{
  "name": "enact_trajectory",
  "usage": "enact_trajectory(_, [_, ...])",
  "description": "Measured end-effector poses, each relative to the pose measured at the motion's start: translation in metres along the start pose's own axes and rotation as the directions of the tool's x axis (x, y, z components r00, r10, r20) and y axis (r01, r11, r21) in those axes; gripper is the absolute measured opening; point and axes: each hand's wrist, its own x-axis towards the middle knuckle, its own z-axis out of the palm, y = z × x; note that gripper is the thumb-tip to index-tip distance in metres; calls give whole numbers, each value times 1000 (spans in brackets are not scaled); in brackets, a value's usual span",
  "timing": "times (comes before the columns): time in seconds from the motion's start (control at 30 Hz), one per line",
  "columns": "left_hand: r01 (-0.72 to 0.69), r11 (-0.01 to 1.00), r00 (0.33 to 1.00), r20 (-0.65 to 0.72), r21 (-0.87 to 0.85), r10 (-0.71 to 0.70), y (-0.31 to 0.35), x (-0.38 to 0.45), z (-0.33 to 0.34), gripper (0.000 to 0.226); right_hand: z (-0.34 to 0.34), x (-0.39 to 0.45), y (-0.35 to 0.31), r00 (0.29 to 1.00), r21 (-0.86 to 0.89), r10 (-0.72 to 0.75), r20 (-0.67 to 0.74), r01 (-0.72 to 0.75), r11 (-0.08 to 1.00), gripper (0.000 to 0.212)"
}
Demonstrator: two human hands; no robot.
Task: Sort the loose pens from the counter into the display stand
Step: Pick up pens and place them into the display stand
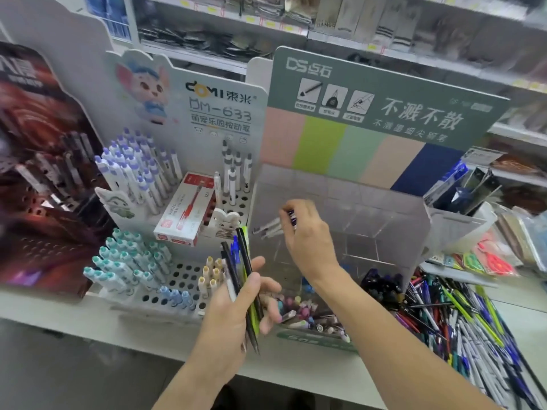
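My left hand [236, 309] grips a bundle of pens [241, 270], black, blue, white and yellow-green, held upright in front of the stands. My right hand [307, 232] is raised over the clear acrylic display stand [355, 208] with the green DS header and pinches a few light-coloured pens [270, 227] that point left. The stand's front compartments hold pastel pens [302, 312] and dark purple ones [381, 284]. A large heap of loose pens [461, 321] lies on the white counter [88, 318] at the right.
A white perforated DOMI stand [189, 273] at the left carries purple, teal, grey and beige pens and a red-and-white pen box [185, 210]. A dark display board [38, 173] stands at the far left. Packaged goods [491, 258] and shelves fill the right and back.
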Motion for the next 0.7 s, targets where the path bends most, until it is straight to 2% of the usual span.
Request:
enact_trajectory(0.17, [44, 999, 999, 7, 29, -44, 2, 0, 6, 30, 7, 0, 3, 962, -118, 36, 270, -4, 993, 32])
enact_trajectory(0.27, [55, 998, 998, 15, 27, -56, -2, 1, 16, 37, -7, 0, 2, 924, -67, 58, 379, -35, 997, 45])
enact_trajectory(0.3, [58, 998, 998, 12, 25, -58, -5, 2, 19, 39, -14, -2, 2, 925, -25, 71, 374, -66, 997, 49])
enact_trajectory(0.37, [75, 997, 997, 2, 5, -75, -11, 3, 25, 39, -31, -10, 3, 958, 72, 99, 271, -123, 990, 49])
enact_trajectory(0.47, [126, 992, 992, 31, 22, -126, -21, 3, 34, 34, -63, -28, 6, 985, 284, 155, 78, -171, 944, 26])
enact_trajectory(0.53, [189, 979, 979, 60, 80, -194, -28, 3, 41, 40, -85, -39, 8, 962, 405, 224, 156, -270, 874, 17])
enact_trajectory(0.57, [224, 969, 969, 82, 100, -232, -32, 3, 45, 40, -94, -44, 9, 941, 426, 238, 240, -322, 846, 23])
enact_trajectory(0.63, [283, 951, 945, 135, 123, -298, -37, 2, 53, 38, -106, -52, 16, 909, 397, 238, 343, -370, 840, 34])
enact_trajectory(0.7, [301, 944, 927, 190, 134, -322, -43, 1, 61, 33, -115, -59, 25, 888, 404, 285, 361, -424, 810, 32])
